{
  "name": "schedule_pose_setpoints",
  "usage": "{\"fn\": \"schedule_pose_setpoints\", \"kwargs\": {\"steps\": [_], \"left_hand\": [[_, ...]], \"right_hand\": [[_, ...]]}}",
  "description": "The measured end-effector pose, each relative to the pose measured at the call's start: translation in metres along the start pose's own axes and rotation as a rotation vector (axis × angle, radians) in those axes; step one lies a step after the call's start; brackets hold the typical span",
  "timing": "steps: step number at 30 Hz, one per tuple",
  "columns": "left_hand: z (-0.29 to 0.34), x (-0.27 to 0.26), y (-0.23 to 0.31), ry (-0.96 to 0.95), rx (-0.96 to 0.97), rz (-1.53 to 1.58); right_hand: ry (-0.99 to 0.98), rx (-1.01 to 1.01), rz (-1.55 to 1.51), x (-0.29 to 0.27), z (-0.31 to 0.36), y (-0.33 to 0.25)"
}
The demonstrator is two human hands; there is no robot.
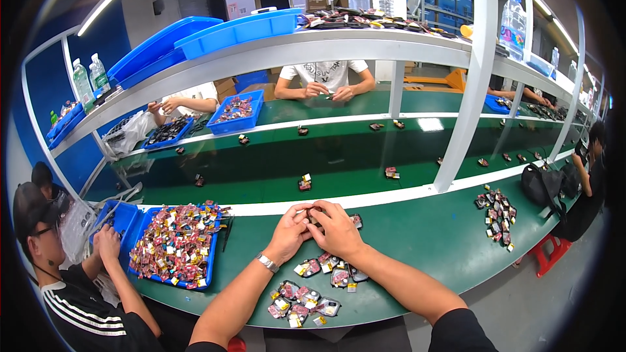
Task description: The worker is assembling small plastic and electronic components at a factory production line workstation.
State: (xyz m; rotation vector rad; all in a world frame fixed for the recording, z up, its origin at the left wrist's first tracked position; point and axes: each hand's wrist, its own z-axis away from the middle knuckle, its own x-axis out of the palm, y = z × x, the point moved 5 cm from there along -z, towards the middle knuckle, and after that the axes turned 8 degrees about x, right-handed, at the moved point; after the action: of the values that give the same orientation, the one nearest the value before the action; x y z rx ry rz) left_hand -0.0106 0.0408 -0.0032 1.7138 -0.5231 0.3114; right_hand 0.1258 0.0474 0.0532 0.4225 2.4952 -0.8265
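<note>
My left hand [291,233] and my right hand [337,229] meet above the green bench, fingers closed together on a small electronic assembly [313,217]. Only a dark and reddish bit of it shows between the fingertips. Just beyond the right hand's fingers, another assembly [356,220] lies on the bench. Beneath my right wrist and between my forearms spreads a loose group of assemblies [340,278] with dark casings, red circuit boards and white-and-yellow battery cells. A second group of assemblies [301,301] sits closer to the bench's near edge.
At left, a blue tray [213,262] is heaped with red boards and cells. More assemblies [499,218] lie at right, near a black bag [542,184]. A green conveyor [261,173] carries spaced units beyond a white rail. A shelf post [471,85] rises ahead. Co-workers sit left, opposite and right.
</note>
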Motion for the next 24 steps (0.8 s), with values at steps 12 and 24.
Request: {"fn": "schedule_pose_setpoints", "kwargs": {"steps": [12,24], "left_hand": [[-0.01,-0.011,0.012,0.153,0.06,-0.03],[-0.008,-0.05,0.025,0.482,0.15,-0.246]], "right_hand": [[-0.143,0.407,0.386,0.041,-0.084,0.166],[-0.301,0.484,-0.119,0.068,-0.073,0.098]]}}
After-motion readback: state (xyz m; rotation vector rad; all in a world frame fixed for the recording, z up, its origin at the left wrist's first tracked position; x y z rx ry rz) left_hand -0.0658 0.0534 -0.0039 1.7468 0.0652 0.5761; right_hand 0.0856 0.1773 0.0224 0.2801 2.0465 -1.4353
